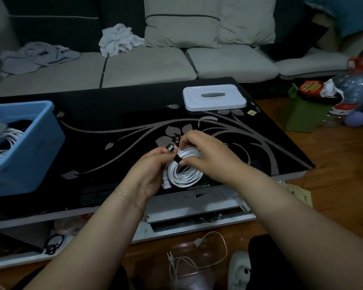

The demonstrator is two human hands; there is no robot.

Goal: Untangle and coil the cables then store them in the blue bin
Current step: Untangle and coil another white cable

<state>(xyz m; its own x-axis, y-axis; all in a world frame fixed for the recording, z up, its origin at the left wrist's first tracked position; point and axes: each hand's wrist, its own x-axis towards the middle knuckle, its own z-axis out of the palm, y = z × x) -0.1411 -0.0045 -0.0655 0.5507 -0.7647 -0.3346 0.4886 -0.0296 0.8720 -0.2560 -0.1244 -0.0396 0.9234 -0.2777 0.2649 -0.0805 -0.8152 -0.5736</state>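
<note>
Head view, white cable coil point(184, 172), black strap, both hands gripping

You face a black glass coffee table point(117, 114) with a pale leaf-and-vine pattern and a light frame. Behind it runs a sofa point(147, 65) with beige seat cushions and a dark backrest; 2 beige pillows point(210, 21) lean against it, and crumpled grey clothing point(38, 56) and a white cloth point(118, 39) lie on the seats. The floor point(333, 164) is reddish-brown wood. To your right stands a green box point(302, 114). The light is dim.
</note>
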